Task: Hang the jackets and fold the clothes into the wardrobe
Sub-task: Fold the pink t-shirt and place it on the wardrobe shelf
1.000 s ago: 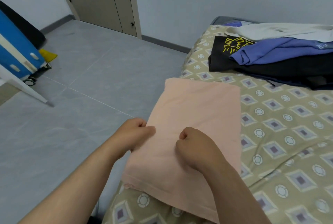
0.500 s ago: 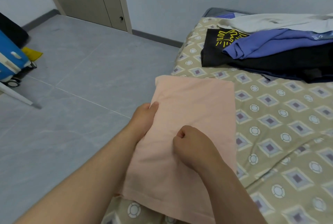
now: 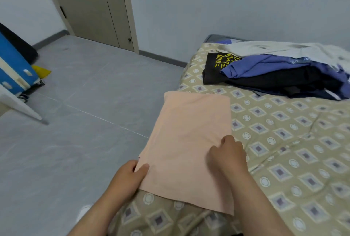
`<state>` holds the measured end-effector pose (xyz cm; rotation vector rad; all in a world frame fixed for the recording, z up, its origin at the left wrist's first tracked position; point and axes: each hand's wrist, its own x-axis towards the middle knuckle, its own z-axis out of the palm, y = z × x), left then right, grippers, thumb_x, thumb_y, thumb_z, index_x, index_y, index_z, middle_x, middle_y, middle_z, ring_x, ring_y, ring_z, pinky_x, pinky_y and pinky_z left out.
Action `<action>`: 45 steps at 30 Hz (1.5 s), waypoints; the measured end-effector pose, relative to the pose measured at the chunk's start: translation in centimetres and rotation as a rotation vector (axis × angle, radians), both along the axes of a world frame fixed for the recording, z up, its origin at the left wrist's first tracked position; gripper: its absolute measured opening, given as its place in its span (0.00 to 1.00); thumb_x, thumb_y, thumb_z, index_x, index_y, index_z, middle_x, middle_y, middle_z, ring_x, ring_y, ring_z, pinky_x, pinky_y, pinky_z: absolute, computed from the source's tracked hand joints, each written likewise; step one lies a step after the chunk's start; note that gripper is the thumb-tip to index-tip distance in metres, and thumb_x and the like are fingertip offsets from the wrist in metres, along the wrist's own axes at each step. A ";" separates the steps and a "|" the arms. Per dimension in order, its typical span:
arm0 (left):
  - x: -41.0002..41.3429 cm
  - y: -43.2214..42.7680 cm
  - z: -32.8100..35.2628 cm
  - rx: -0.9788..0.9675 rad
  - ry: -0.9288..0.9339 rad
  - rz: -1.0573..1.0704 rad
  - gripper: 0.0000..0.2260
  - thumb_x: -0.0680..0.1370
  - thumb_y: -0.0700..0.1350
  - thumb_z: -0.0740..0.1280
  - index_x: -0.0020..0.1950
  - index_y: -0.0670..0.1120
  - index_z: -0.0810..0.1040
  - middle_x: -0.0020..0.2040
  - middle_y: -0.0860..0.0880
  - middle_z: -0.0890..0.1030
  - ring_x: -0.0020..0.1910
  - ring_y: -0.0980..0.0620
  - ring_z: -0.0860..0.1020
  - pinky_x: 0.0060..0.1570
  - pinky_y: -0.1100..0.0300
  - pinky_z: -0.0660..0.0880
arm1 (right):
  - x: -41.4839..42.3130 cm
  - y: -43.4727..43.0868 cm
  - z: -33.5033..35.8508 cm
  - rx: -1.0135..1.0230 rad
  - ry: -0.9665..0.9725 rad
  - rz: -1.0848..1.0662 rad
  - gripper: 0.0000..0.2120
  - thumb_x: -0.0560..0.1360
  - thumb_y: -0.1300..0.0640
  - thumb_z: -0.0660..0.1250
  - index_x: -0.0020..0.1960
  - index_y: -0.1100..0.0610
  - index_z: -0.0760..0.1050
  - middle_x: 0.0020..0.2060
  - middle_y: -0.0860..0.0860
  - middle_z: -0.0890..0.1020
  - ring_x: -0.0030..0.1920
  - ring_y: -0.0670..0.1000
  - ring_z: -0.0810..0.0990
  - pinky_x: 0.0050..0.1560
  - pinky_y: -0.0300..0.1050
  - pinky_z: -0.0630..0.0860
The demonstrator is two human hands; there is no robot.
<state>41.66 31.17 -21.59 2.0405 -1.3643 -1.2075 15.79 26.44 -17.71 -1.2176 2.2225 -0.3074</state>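
Head view. My left hand (image 3: 130, 175) is pinching the near left edge of the folded peach garment (image 3: 189, 131): the thumb is lying flat on top of the cloth and the fingers are tucking under it. My right hand (image 3: 226, 154) is resting on the garment's right side, close to its right edge, fingers curled in; the thumb is pinching the fabric, and small creases are gathering at its tip. Both forearms are reaching in from the bottom of the frame.

The peach garment is lying flat as a rectangle on the bed (image 3: 293, 150), along the bed's left edge, with its far corner overhanging the floor (image 3: 85, 103) slightly.

Further up the bed, well apart from the peach garment, a loose pile of clothes is sitting. A black shirt with a yellow print (image 3: 214, 70) is lying at the bottom left, a blue top (image 3: 265, 65) is draping over it, and a pale grey garment (image 3: 274, 49) is stretching behind them. Dark clothing (image 3: 284, 84) is lying in front.

A closed door (image 3: 91, 8) is standing in the far wall. A blue case (image 3: 13, 65) is leaning at the left edge.
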 end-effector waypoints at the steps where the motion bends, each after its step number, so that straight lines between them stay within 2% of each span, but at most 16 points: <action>1: 0.1 0.3 0.1 0.006 0.045 0.020 0.12 0.80 0.50 0.66 0.45 0.42 0.79 0.40 0.45 0.81 0.38 0.51 0.77 0.37 0.56 0.68 | -0.4 1.0 0.1 0.043 0.014 -0.047 0.23 0.74 0.55 0.61 0.67 0.59 0.66 0.63 0.60 0.70 0.64 0.63 0.70 0.62 0.53 0.69; 4: 0.7 0.7 -0.1 0.042 0.161 0.062 0.13 0.79 0.49 0.68 0.46 0.39 0.81 0.44 0.40 0.84 0.39 0.48 0.79 0.40 0.55 0.71 | -0.9 4.0 0.3 0.162 -0.067 -0.127 0.25 0.74 0.55 0.62 0.69 0.62 0.65 0.63 0.59 0.73 0.64 0.62 0.73 0.62 0.50 0.72; 8: 0.8 1.4 0.5 0.101 0.316 0.093 0.08 0.81 0.40 0.64 0.49 0.38 0.81 0.45 0.39 0.84 0.40 0.46 0.80 0.40 0.58 0.73 | -0.9 7.4 1.9 0.281 -0.533 -0.232 0.16 0.75 0.60 0.65 0.62 0.61 0.73 0.51 0.55 0.80 0.50 0.54 0.80 0.46 0.45 0.79; 12: 0.3 1.8 2.1 0.018 0.352 0.101 0.09 0.83 0.38 0.59 0.50 0.40 0.79 0.44 0.43 0.83 0.42 0.45 0.80 0.39 0.58 0.75 | -0.7 8.5 3.6 0.211 -0.758 -0.382 0.11 0.76 0.63 0.63 0.58 0.60 0.73 0.50 0.59 0.83 0.48 0.61 0.84 0.51 0.57 0.82; 16: 0.4 3.5 3.3 0.038 0.309 0.114 0.05 0.81 0.36 0.61 0.48 0.36 0.73 0.29 0.42 0.73 0.22 0.51 0.68 0.22 0.66 0.64 | -0.6 10.1 5.3 0.021 -0.741 -0.410 0.10 0.75 0.66 0.61 0.55 0.62 0.73 0.45 0.60 0.81 0.42 0.60 0.80 0.41 0.50 0.77; 20: 1.6 5.5 5.4 0.077 0.341 0.134 0.00 0.80 0.35 0.63 0.49 0.39 0.72 0.27 0.44 0.73 0.20 0.52 0.66 0.23 0.67 0.61 | -0.6 12.3 6.5 -0.086 -0.639 -0.300 0.23 0.72 0.66 0.61 0.66 0.57 0.67 0.56 0.57 0.78 0.50 0.60 0.82 0.49 0.58 0.83; 22: 2.4 6.6 6.5 0.096 0.374 0.167 0.08 0.79 0.35 0.63 0.56 0.44 0.71 0.33 0.41 0.76 0.23 0.51 0.69 0.22 0.67 0.62 | -0.3 13.4 7.5 -0.134 -0.596 -0.210 0.30 0.70 0.65 0.62 0.71 0.51 0.67 0.60 0.54 0.76 0.52 0.57 0.80 0.51 0.56 0.82; 24: 3.3 7.5 7.7 0.083 0.413 0.157 0.17 0.76 0.34 0.62 0.61 0.50 0.70 0.36 0.41 0.77 0.25 0.51 0.69 0.23 0.66 0.61 | -0.2 14.4 8.3 -0.147 -0.630 -0.154 0.18 0.69 0.66 0.61 0.54 0.53 0.80 0.55 0.53 0.79 0.50 0.56 0.79 0.49 0.52 0.81; 27: 5.4 8.2 9.4 0.118 0.553 0.117 0.20 0.73 0.33 0.59 0.59 0.49 0.80 0.41 0.42 0.78 0.27 0.52 0.68 0.25 0.66 0.59 | -0.2 15.7 10.1 0.005 -0.796 -0.093 0.06 0.63 0.63 0.63 0.36 0.56 0.79 0.39 0.54 0.80 0.36 0.55 0.79 0.31 0.40 0.74; 29: 6.4 8.5 10.1 0.161 0.700 0.129 0.19 0.72 0.32 0.58 0.54 0.44 0.84 0.42 0.42 0.78 0.28 0.52 0.68 0.22 0.67 0.60 | -0.8 16.0 10.7 0.076 -0.932 -0.110 0.06 0.66 0.64 0.62 0.37 0.58 0.78 0.33 0.53 0.79 0.30 0.51 0.79 0.26 0.38 0.72; 32: 6.5 8.4 10.2 0.182 0.930 0.219 0.14 0.70 0.31 0.56 0.49 0.36 0.80 0.37 0.39 0.79 0.23 0.51 0.74 0.19 0.67 0.68 | -2.1 15.2 10.1 0.094 -1.205 -0.233 0.15 0.71 0.67 0.55 0.40 0.65 0.81 0.36 0.58 0.81 0.30 0.54 0.82 0.23 0.41 0.76; 36: 5.6 7.5 9.2 0.210 1.169 0.277 0.24 0.67 0.28 0.49 0.58 0.31 0.76 0.46 0.34 0.82 0.33 0.42 0.83 0.24 0.60 0.78 | -2.7 13.8 8.2 0.094 -1.306 -0.346 0.23 0.64 0.69 0.52 0.54 0.68 0.78 0.44 0.62 0.82 0.36 0.59 0.85 0.30 0.46 0.82; 38: 4.8 6.9 8.4 0.187 1.066 0.238 0.27 0.65 0.25 0.50 0.58 0.35 0.77 0.51 0.39 0.83 0.40 0.46 0.85 0.23 0.64 0.75 | -2.8 12.6 7.1 0.108 -1.267 -0.354 0.24 0.63 0.73 0.51 0.54 0.68 0.77 0.45 0.60 0.83 0.39 0.57 0.85 0.32 0.46 0.83; 40: 3.9 6.4 7.8 0.122 0.817 0.187 0.21 0.68 0.26 0.57 0.56 0.39 0.78 0.50 0.44 0.84 0.39 0.50 0.83 0.22 0.67 0.69 | -2.6 11.1 5.8 0.137 -1.123 -0.360 0.18 0.71 0.73 0.54 0.54 0.67 0.77 0.43 0.58 0.83 0.38 0.54 0.84 0.30 0.43 0.82; 42: 3.2 6.0 7.1 0.046 0.543 0.131 0.16 0.65 0.36 0.68 0.52 0.39 0.80 0.39 0.45 0.81 0.31 0.53 0.75 0.25 0.65 0.65 | -2.2 10.0 4.7 0.181 -0.952 -0.331 0.08 0.76 0.67 0.59 0.50 0.64 0.77 0.34 0.54 0.81 0.30 0.49 0.77 0.23 0.37 0.75; 45: 2.3 5.2 5.8 -0.061 0.312 0.135 0.17 0.59 0.48 0.72 0.44 0.41 0.82 0.34 0.47 0.79 0.33 0.50 0.74 0.32 0.59 0.66 | -1.6 8.7 3.3 0.167 -0.685 -0.290 0.01 0.75 0.61 0.66 0.45 0.58 0.75 0.29 0.52 0.75 0.25 0.48 0.68 0.24 0.38 0.63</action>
